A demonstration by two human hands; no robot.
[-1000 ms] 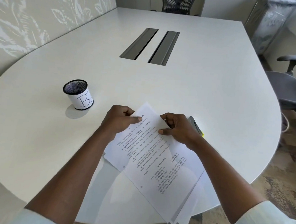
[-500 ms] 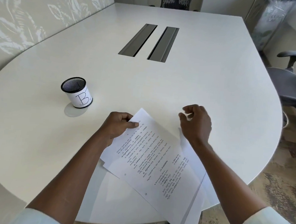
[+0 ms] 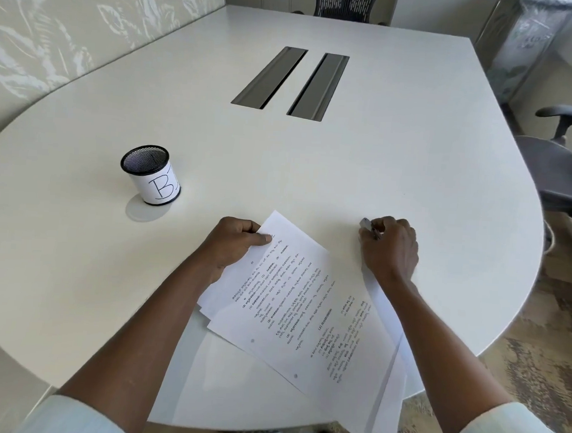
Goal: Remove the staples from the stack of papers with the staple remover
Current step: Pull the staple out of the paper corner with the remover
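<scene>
A loose stack of printed white papers [image 3: 308, 321] lies skewed at the near edge of the white table [image 3: 397, 176], some sheets hanging over it. My left hand [image 3: 234, 243] pinches the stack's top-left corner, thumb on the top sheet. To the right of the papers, my right hand [image 3: 389, 249] rests on the table with its fingers curled around a small grey tool, the staple remover [image 3: 368, 226]; only its tip shows past my fingers. No staple is visible from here.
A black mesh cup [image 3: 150, 174] with a white label marked "B" stands to the left, beyond my left hand. Two grey cable slots [image 3: 291, 81] sit mid-table. Office chairs stand at the right [image 3: 562, 169] and far end [image 3: 346, 0].
My right hand let go of the paper corner, swung right to the table and closed on the staple remover that lay there. My left hand stayed on the corner.
</scene>
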